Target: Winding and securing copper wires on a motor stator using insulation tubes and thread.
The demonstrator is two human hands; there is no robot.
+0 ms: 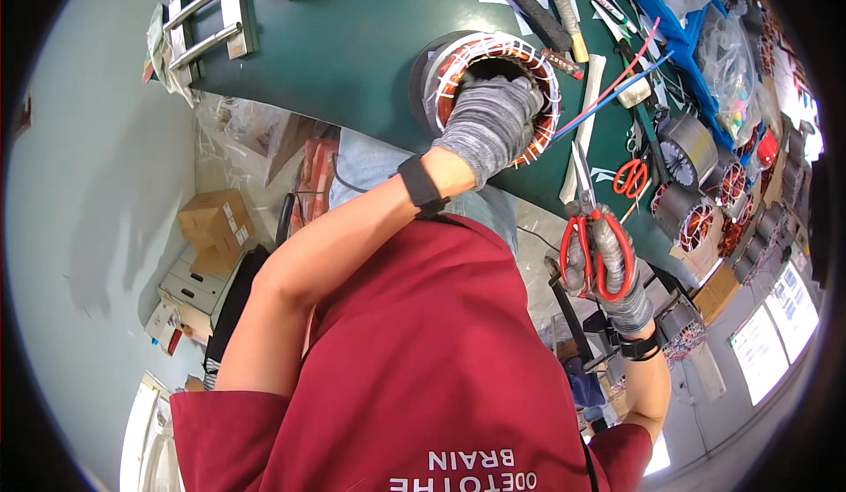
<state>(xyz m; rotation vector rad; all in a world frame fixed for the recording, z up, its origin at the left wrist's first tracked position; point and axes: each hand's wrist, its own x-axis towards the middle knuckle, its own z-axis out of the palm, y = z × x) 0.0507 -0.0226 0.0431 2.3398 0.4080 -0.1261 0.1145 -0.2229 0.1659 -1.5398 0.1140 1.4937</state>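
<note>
A motor stator (431, 78) with copper windings and white lacing lies on the green table. My left hand (493, 122), in a grey knit glove, is bent into its bore and grips it; the fingertips are hidden inside. A pink lead (630, 71) and a blue lead (617, 91) stick out to the right of the stator. My right hand (617, 267), gloved too, is closed on the red-handled scissors (627, 250) at the table's near edge. Their blades point up, away from me, and look nearly together, just right of the stator.
A second pair of red-handled scissors (630, 177) lies right of the white strip (583, 126). More stators (687, 150) stand at the right, beside blue bins (679, 29). A hammer-like yellow handle (564, 12) lies at the back. A metal frame (236, 12) sits far left.
</note>
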